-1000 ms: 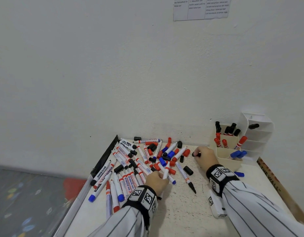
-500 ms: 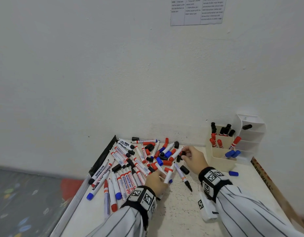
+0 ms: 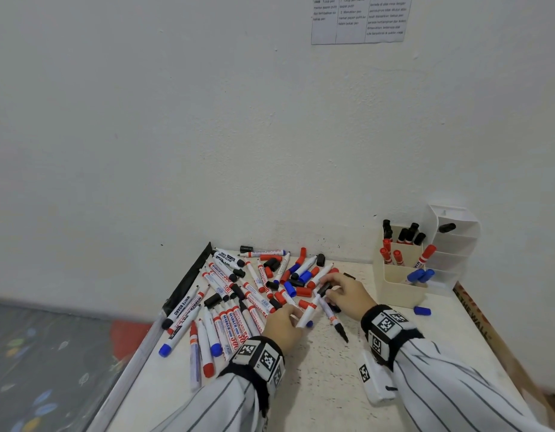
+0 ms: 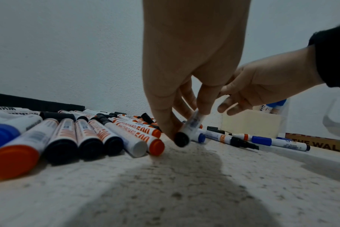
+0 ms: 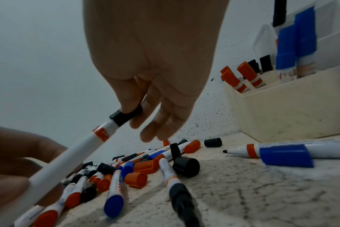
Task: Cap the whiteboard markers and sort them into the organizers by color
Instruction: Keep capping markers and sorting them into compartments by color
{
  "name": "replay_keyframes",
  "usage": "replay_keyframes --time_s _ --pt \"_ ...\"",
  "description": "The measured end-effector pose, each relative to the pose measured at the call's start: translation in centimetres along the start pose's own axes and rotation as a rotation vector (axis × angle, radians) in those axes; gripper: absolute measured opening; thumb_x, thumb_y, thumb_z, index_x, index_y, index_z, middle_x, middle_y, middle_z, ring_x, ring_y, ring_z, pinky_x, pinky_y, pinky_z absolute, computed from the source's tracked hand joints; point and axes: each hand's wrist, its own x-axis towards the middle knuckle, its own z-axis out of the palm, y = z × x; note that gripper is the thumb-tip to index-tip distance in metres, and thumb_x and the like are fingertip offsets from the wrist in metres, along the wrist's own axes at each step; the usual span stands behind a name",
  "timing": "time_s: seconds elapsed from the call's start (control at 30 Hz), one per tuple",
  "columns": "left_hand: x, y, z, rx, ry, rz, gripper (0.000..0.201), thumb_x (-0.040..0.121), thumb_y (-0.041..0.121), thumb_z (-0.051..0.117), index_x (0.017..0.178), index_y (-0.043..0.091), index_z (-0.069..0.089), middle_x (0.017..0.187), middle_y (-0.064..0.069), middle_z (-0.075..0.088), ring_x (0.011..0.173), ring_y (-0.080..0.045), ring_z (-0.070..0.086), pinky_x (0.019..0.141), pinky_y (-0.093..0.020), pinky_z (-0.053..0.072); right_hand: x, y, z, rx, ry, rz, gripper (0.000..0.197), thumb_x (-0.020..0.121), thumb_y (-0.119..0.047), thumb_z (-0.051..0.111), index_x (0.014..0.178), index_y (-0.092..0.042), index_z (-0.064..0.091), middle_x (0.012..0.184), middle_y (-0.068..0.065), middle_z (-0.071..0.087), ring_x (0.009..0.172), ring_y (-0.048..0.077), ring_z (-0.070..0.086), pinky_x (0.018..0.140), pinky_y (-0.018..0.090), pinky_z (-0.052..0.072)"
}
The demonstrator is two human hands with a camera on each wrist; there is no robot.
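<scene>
My left hand (image 3: 296, 316) grips the barrel of a white marker (image 3: 310, 310) and holds it tilted just above the table. My right hand (image 3: 327, 288) pinches a black cap (image 3: 323, 289) that sits on the marker's upper tip. The right wrist view shows the cap (image 5: 126, 116) on the barrel (image 5: 78, 153) between thumb and finger. In the left wrist view the marker's black end (image 4: 181, 139) points at the camera. A pile of red, blue and black markers and loose caps (image 3: 238, 291) covers the table's left half. A cream organizer (image 3: 397, 285) holds black, red and blue capped markers.
A white tiered organizer (image 3: 454, 244) stands behind the cream one, with one black piece on its top shelf. A loose blue cap (image 3: 422, 310) and an uncapped black marker (image 3: 335, 322) lie near my right hand. A black bar (image 3: 188, 275) lines the left edge.
My right hand came left from near the organizer with the black cap to the marker's tip. My left hand lifted the marker toward it. The camera tipped slightly down.
</scene>
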Motion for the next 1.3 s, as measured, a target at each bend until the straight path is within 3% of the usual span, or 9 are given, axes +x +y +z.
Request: replay_keyframes --time_s 0.2,0.33,0.5,0.6,0.73,0.83,0.93,1.17,1.3 --pt "-0.9 0.7 -0.5 -0.018 0.004 0.054 0.033 0.095 0.011 0.044 0.126 0.012 0.055 0.123 -0.007 0.056 0.108 -0.021 0.054 0.089 -0.026 0.041 -0.7 0.1 0.3 -0.044 0.024 -0.005 0.015 0.093 -0.016 0.05 0.1 -0.009 0.062 0.088 0.004 0.056 0.068 0.011 0.047 0.061 0.015 0.036" --pt "-1.6 1.2 -0.7 -0.076 0.051 0.141 0.025 0.09 0.031 0.055 0.112 0.02 0.056 0.106 -0.001 0.054 0.09 -0.012 0.051 0.078 -0.027 0.045 -1.3 -0.2 0.5 0.026 0.049 0.046 0.038 0.096 -0.032 0.045 0.063 -0.012 0.044 0.06 0.003 0.039 0.057 0.012 0.036 0.056 0.026 0.028" --pt "-2.0 1.1 -0.6 -0.047 0.104 0.23 0.016 0.084 0.026 0.067 0.097 0.021 0.06 0.089 0.006 0.055 0.071 -0.002 0.048 0.058 -0.01 0.034 -1.4 -1.1 1.4 0.04 0.109 0.102 0.042 0.098 -0.03 0.037 0.059 -0.014 0.039 0.057 0.001 0.035 0.055 0.013 0.034 0.054 0.027 0.026" --pt "-2.3 0.9 -1.0 -0.096 0.04 0.226 0.015 0.089 0.025 0.06 0.097 0.014 0.068 0.078 0.002 0.06 0.061 -0.009 0.054 0.058 -0.015 0.044 -1.5 -1.7 2.1 0.044 0.114 0.123 0.042 0.098 -0.028 0.035 0.058 -0.016 0.036 0.058 0.001 0.033 0.056 0.013 0.032 0.056 0.029 0.026" --pt "-2.3 0.6 -1.6 -0.13 -0.069 0.155 0.031 0.094 0.026 0.051 0.066 0.015 0.058 0.062 -0.003 0.048 0.05 -0.011 0.044 0.053 -0.025 0.042 -1.8 -2.6 3.0 0.151 0.127 0.142 0.039 0.098 -0.027 0.037 0.06 -0.016 0.039 0.059 0.001 0.034 0.056 0.013 0.032 0.056 0.028 0.027" --pt "-2.1 0.4 -2.3 -0.316 -0.168 0.009 0.034 0.096 0.029 0.049 0.09 -0.001 0.064 0.068 -0.007 0.047 0.041 -0.009 0.038 0.041 -0.02 0.034 -1.8 -2.9 3.4 0.192 0.107 0.125 0.038 0.098 -0.026 0.036 0.061 -0.017 0.04 0.061 0.002 0.035 0.058 0.013 0.033 0.058 0.029 0.028" --pt "-2.3 0.4 -2.6 -0.414 -0.217 -0.054 0.029 0.097 0.03 0.047 0.094 0.006 0.063 0.066 0.0 0.049 0.039 -0.008 0.036 0.038 -0.017 0.03 -1.5 -3.2 3.7 0.191 0.056 0.106 0.04 0.098 -0.028 0.037 0.059 -0.017 0.039 0.059 0.001 0.033 0.056 0.012 0.031 0.057 0.028 0.026" --pt "-1.8 -0.8 -3.7 -0.176 0.051 -0.004 0.037 0.098 0.041 0.037 0.072 0.019 0.052 0.069 0.002 0.048 0.062 -0.011 0.044 0.062 -0.021 0.039 0.2 -4.4 2.3 0.078 0.084 -0.02 0.04 0.097 -0.033 0.041 0.06 -0.016 0.044 0.056 -0.001 0.036 0.055 0.012 0.035 0.056 0.027 0.03" --pt "-1.3 -3.6 -5.0 0.323 0.226 -0.133 0.023 0.096 0.024 0.042 0.108 0.017 0.061 0.109 -0.002 0.059 0.097 -0.014 0.055 0.087 -0.026 0.046 1.4 -4.8 0.9 0.063 0.221 -0.065 0.039 0.097 -0.031 0.041 0.063 -0.014 0.044 0.058 0.001 0.038 0.056 0.015 0.037 0.055 0.027 0.031"
